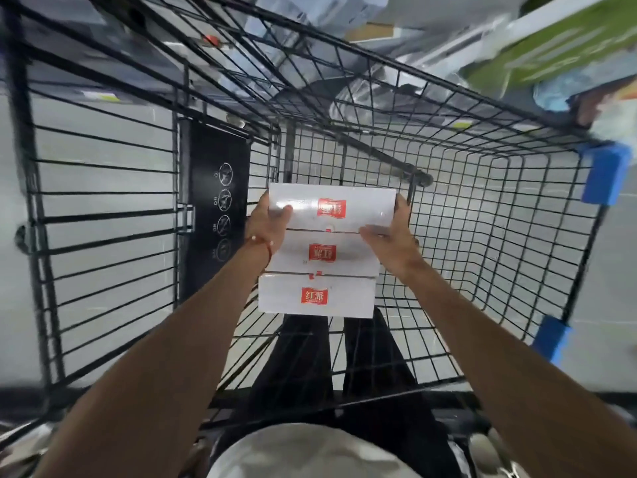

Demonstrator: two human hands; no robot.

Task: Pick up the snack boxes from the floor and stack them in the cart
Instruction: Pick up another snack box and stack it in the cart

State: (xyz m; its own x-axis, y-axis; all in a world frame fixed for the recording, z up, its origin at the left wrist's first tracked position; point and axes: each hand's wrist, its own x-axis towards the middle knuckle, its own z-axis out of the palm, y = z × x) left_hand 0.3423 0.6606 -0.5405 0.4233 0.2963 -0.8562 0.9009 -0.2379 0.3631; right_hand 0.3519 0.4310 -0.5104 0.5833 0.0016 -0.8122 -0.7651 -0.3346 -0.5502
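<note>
Head view puts three white rectangular cardboard snack boxes with red logo labels in front of you, inside the basket of the black wire shopping cart (482, 208). The top white snack box (348, 205) sits highest in the picture, toward twelve o'clock; the middle white snack box (341, 251) lies just below it, and the bottom white snack box (315, 296) lies nearest you at six o'clock. Their long edges touch one another, but you cannot tell whether they lie stacked or stepped side by side.

Your left hand (267, 222) clasps the top box at its nine o'clock end, thumb curled over the upper face and the fingers hidden behind the edge. A thin red thread bracelet (262, 241) circles that wrist. Your right hand (391, 232) grips the three o'clock end of the same box, fingers wrapped round the side and thumb lying along the seam with the middle box.

At nine o'clock of the boxes stands the cart's black plastic flap with round white pictograms (215, 208), upright against the wire wall. Two blue plastic corner bumpers (601, 174) sit on the rim at three o'clock. Through the mesh you see a grey floor (103, 181). Green packaging (551, 46) blurs past at one o'clock.
</note>
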